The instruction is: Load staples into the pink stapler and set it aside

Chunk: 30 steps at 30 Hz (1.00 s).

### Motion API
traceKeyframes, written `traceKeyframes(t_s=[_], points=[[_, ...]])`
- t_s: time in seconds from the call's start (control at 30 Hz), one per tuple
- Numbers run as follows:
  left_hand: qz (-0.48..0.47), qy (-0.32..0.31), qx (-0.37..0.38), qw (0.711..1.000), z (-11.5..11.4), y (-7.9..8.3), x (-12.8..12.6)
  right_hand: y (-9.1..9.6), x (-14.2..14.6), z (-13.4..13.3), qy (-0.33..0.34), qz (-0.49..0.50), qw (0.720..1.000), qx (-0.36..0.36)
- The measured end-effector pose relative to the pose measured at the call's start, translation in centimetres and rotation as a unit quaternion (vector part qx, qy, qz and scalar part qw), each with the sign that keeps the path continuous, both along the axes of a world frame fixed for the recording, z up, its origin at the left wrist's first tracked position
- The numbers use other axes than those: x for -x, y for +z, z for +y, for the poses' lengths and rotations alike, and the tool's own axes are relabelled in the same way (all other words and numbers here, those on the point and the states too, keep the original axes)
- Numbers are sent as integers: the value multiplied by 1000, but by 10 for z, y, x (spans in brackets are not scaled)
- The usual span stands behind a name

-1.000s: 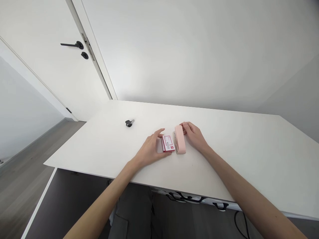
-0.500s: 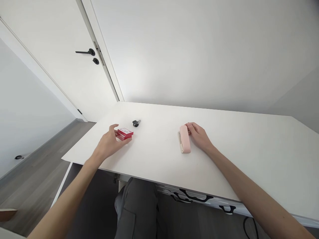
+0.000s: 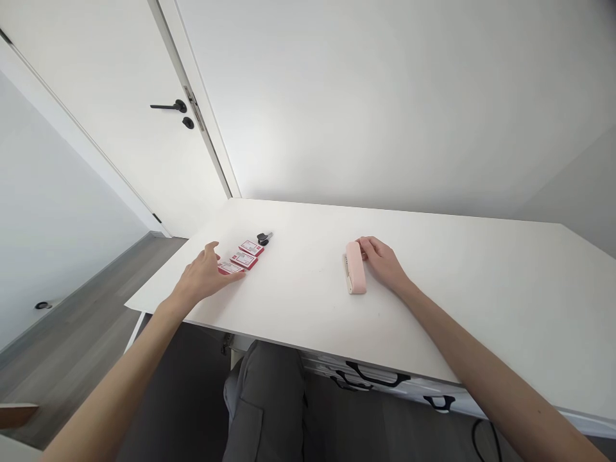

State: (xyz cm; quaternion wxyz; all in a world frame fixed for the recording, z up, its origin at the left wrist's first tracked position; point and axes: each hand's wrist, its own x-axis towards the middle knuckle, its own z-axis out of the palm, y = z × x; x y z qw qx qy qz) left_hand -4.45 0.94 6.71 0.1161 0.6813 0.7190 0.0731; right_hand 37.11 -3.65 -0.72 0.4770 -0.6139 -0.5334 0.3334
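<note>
Hands are well apart: left hand (image 3: 199, 277) has thumb and fingers spread round the nearest red-and-white box (image 3: 230, 268), by the desk (image 3: 298, 295)'s left edge, can't tell if it's actually gripping. Right hand (image 3: 385, 262) has fingertips at the back end of the pink stapler (image 3: 356, 266), mid-desk, grip hidden too. Boxes look light, stiffish, maybe crushable, so pinch the short sides. Stapler's probably heavier and smooth, grab mid-body. Nearest box is partly covered, labels too tiny to read

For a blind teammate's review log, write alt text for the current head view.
Left hand curves around the nearest of three red-and-white boxes in a row on a white table; right hand at a pink stapler; small black object beyond boxes.
</note>
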Motion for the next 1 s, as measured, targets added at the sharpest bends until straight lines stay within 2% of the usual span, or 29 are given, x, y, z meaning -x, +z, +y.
traceKeyframes(t_s=[0.17, 0.33, 0.43, 0.5, 0.57, 0.67, 0.83, 1.0], points=[[9, -12, 2, 1000, -5, -4, 3, -2, -1, 0, -1, -10, 1000, 13], [-27, -58, -123, 990, -14, -9, -16, -1, -2, 0, 6, -12, 1000, 14], [-75, -120, -210, 967, -19, -18, -37, 1, -2, 0, 13, -1, 1000, 11], [-110, -191, -229, 948, -22, -26, -53, 5, -2, -1, 23, 11, 1000, 17], [-141, -254, -210, 934, -25, -36, -71, 9, -2, -3, 45, 30, 998, 29], [-182, -316, -157, 918, -29, -50, -101, 14, -2, -7, 105, 42, 993, 40], [-235, -347, -137, 897, -27, -63, -148, 17, -4, -10, 215, 43, 975, 29], [-279, -369, -112, 880, -16, -61, -176, 19, -4, -8, 236, 28, 971, 23]])
